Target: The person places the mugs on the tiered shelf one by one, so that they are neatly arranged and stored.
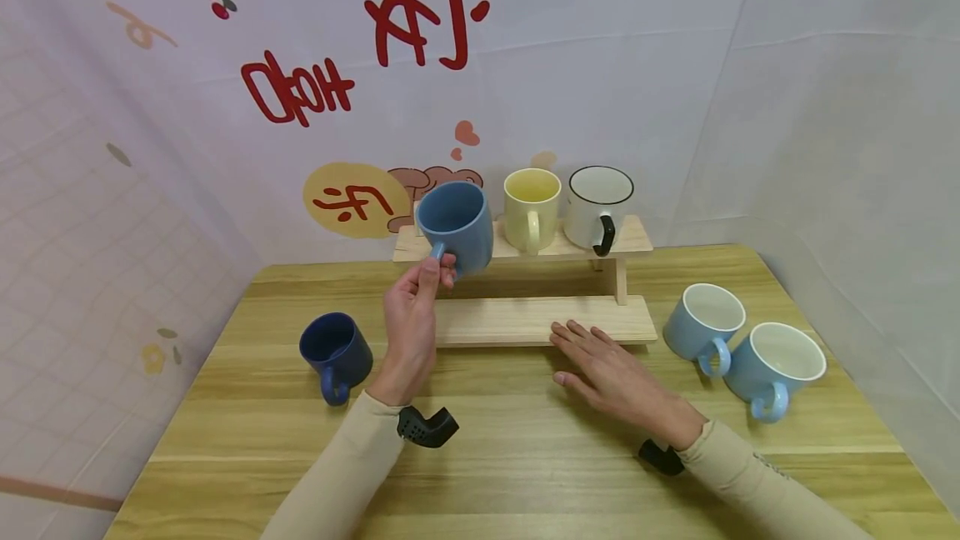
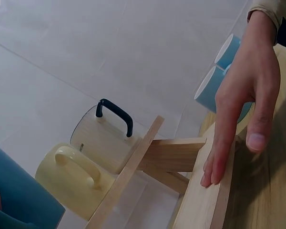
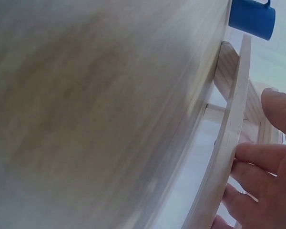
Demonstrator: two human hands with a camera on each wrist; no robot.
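My left hand (image 1: 414, 319) grips a medium-blue mug (image 1: 467, 233) by its handle, at the left end of the wooden shelf's upper board (image 1: 491, 250). Whether the mug's base touches the board cannot be told. In the left wrist view part of the same blue mug (image 2: 19, 195) fills the lower left corner. On the upper board stand a yellow mug (image 1: 521, 219) and a white mug (image 1: 588, 219) with black rim and handle. My right hand (image 1: 611, 377) lies with straight fingers on the lower board (image 1: 510, 322), near its right end.
A dark blue mug (image 1: 347, 352) stands on the wooden table (image 1: 510, 457) left of the shelf. Two light blue mugs with white insides, one (image 1: 701, 327) nearer the shelf and another (image 1: 772, 369), stand at the right. A printed cloth (image 1: 600, 82) hangs behind.
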